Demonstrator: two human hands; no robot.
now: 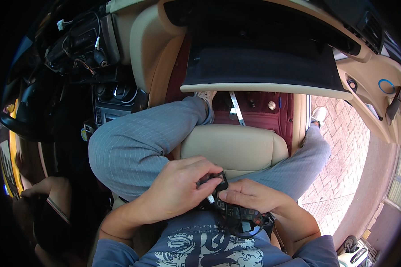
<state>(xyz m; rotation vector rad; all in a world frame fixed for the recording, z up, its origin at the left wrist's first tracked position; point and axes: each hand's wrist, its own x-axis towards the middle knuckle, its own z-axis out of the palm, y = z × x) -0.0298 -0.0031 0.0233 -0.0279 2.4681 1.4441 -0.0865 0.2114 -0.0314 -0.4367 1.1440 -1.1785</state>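
Above my lap, both hands work at a black wiring harness (pixel 240 217) with several plugs on it. My left hand (pixel 189 180) is closed, thumb and forefinger pinching a dark part of the harness. Below these fingers a small white connector (pixel 210 199) hangs down. My right hand (pixel 250 195) grips the bundle just to the right, thumb pressed on top. The rest of the harness, with a loose black cable loop, lies against my shirt. My palms hide part of what the fingers hold.
Ahead, the glove box (pixel 265 66) hangs open over a dark red floor mat (pixel 258 119) with metal strips (pixel 236 108). The console (pixel 96 42) at left has loose wires. Another person's arm (pixel 53 196) is at far left. The right door (pixel 372 89) stands open onto paving.
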